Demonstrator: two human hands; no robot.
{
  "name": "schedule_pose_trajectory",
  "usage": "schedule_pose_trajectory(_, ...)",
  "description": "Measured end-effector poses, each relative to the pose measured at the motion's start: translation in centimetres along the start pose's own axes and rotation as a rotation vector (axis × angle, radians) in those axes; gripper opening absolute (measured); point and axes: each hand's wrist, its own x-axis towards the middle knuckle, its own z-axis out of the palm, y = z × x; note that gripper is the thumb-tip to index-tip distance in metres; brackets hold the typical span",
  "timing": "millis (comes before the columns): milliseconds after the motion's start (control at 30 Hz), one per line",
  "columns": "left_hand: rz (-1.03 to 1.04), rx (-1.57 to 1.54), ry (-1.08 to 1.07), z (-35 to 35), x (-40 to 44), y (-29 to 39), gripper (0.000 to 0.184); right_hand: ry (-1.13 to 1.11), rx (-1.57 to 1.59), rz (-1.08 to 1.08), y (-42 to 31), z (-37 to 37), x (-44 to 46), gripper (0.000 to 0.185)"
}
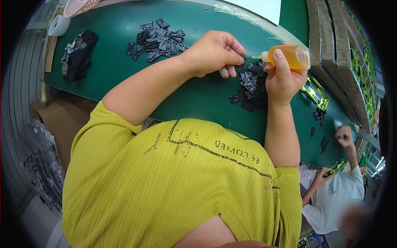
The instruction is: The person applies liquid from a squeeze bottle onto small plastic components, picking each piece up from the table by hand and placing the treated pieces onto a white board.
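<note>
My left hand (pixel 213 53) pinches a small black plastic part (pixel 242 60) between thumb and fingertips. My right hand (pixel 285 82) is wrapped round a squeeze bottle (pixel 295 57) of amber liquid, tilted on its side. Its thin nozzle (pixel 257 57) points left, close to the black part; whether the two touch, I cannot tell. Just below lies a pile of grey and black plastic parts (pixel 250 82), partly hidden behind my right hand. Another heap of dark plastic parts (pixel 159 41) spreads on the green table (pixel 113 53), above my left forearm.
A dark cloth (pixel 78 56), white tape roll (pixel 59 25) and pink basket (pixel 78 6) are at the left. Past my right hand lie a bright green shell (pixel 316 91) and several dark parts (pixel 319 116). Cardboard boxes (pixel 331 37) line the right edge. A co-worker (pixel 337 194) handles pieces at lower right.
</note>
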Motion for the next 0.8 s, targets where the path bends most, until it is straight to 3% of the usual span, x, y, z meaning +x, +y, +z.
schedule_pose_trajectory(433,0.002,0.003,-0.001,0.03,-0.01,-0.04,0.024,-0.003,-0.031,0.014,0.28,0.24,0.05,0.019)
schedule_pose_trajectory(633,-0.002,0.006,0.006,-0.04,0.18,-0.13,0.023,-0.014,-0.026,-0.098,0.26,-0.59,0.6,0.019)
schedule_pose_trajectory(800,-0.011,-0.018,0.006,-0.2,0.29,-0.11,0.023,0.008,0.134,0.032,-0.65,0.02,-0.01,0.021)
